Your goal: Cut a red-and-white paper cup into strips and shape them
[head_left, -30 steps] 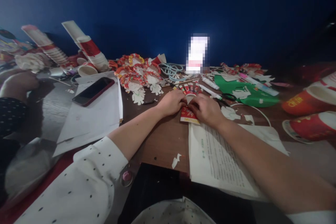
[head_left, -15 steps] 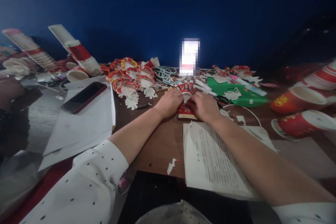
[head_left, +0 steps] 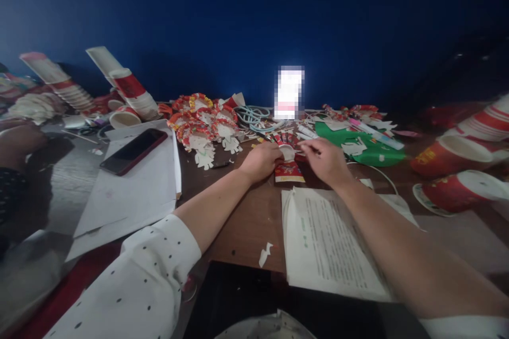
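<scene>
Head view: my left hand (head_left: 262, 161) holds the red paper piece (head_left: 289, 171) by its left edge
Strips (head_left: 286, 139) cut, fanned beyond my grip, near end uncut; right hand (head_left: 324, 159) alongside, can't tell if pinching

Dim overall, cool blue cast on wall (head_left: 222, 21); paler at upper left, near-black at far right. Brightest spot: glowing panel (head_left: 289, 92) at back, blown out to white and masked by coarse pixel blocks, with faint blue halo on wall behind. Greyish sheen on tabletop (head_left: 69, 185) at left, dark shadow alongside. Wide-angle distortion toward edges; stretched, smeared cups (head_left: 457, 193) at right. Soft detail on red printed piece (head_left: 289, 172); illegible print on paper sheets (head_left: 330, 238).
</scene>
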A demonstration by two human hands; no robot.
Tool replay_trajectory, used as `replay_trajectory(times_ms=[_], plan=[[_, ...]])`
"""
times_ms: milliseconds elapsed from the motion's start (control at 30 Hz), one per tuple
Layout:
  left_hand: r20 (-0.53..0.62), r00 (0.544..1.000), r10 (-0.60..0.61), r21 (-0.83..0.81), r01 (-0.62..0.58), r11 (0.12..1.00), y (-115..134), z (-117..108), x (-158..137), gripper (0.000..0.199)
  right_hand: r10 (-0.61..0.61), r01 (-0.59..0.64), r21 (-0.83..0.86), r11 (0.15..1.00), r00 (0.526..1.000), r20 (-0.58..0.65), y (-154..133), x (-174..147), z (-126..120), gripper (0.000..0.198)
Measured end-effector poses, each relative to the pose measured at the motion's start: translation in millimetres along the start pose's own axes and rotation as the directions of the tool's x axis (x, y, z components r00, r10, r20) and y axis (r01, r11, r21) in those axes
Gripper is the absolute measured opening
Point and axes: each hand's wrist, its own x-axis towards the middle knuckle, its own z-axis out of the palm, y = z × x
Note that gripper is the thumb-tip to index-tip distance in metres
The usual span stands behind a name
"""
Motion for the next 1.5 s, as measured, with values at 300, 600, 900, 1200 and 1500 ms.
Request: replay_trajectory(times_ms=[300, 600, 900, 1200, 1500], plan=[[0.016, 1.000, 0.016, -0.006, -0.016, 1.000, -3, -1, 1, 0.017, -0.061, 0.061, 0.006, 0.998, 0.973, 0.223, 2, -3, 3, 0.020], [0.050, 0.994, -0.096, 0.017, 0.095, 0.995, 4, 2, 6, 0.011, -0.071, 0.088, -0.027, 0.996, 0.921, 0.383, -3, 9, 7, 0.018], [0.069, 0.996, 0.062, 0.083, -0.067, 0.994, 4, -4, 5, 0.011, -0.133, 0.207, -0.132, 0.969, 0.895, 0.425, -10, 11, 6, 0.015], [0.055, 0.996, 0.067, -0.028, -0.066, 0.997, -2, -3, 3, 0.015, -0.157, 0.232, -0.161, 0.959, 0.913, 0.377, -11, 1, 1, 0.022], [0.000, 0.994, 0.114, -0.037, -0.114, 0.993, -4, 0, 0, 0.019, -0.173, 0.190, -0.103, 0.976, 0.973, 0.153, -6, -3, -3, 0.033]])
